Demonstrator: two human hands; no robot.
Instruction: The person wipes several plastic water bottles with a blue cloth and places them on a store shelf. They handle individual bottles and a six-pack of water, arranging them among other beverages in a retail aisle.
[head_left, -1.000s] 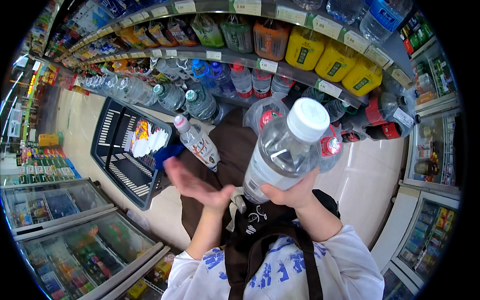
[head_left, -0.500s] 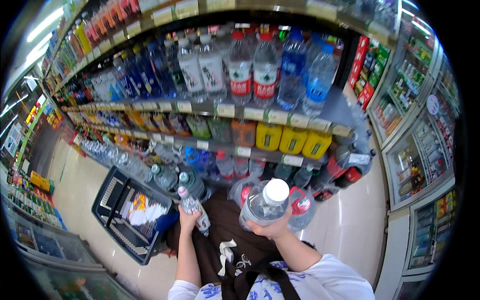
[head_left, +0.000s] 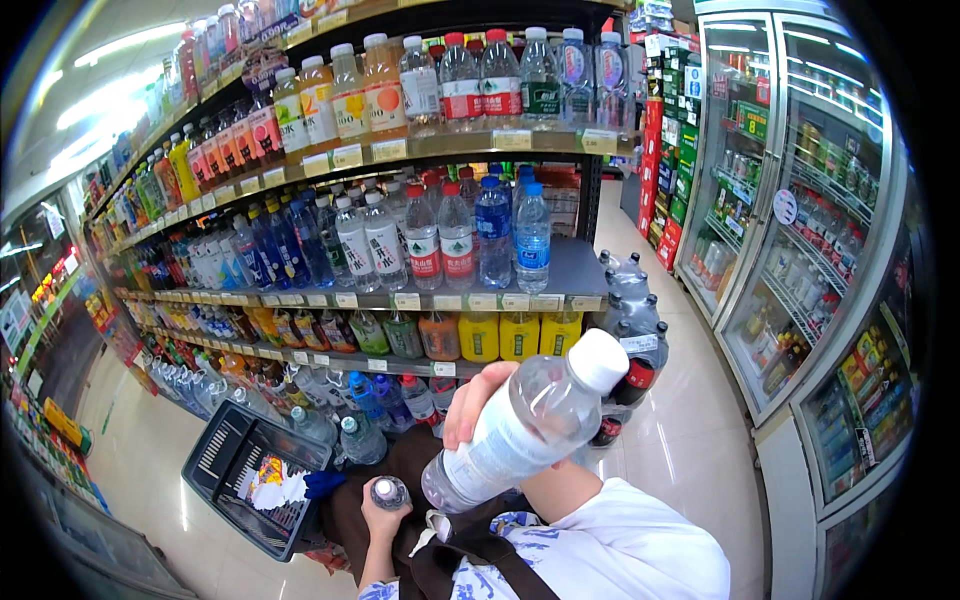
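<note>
Head view: the right fingers (head_left: 468,408) are wrapped around the big bottle (head_left: 520,425), crossing its left side while the palm stays hidden behind it. The bottle is tilted, its long axis running from a base low and right of those fingers up to the white cap (head_left: 598,360), which points up and right, well clear of the grip. The left hand (head_left: 378,522) is lower and to the left, its fingers closed around the small bottle (head_left: 390,490); this one's cap faces the camera, so its long axis is foreshortened and its base cannot be seen. The two bottles are near each other but apart, and the right hand is much the nearer to the big one. Left of the left fingers sits the basket (head_left: 238,512); beyond both hands stands the shelf (head_left: 580,272).
</note>
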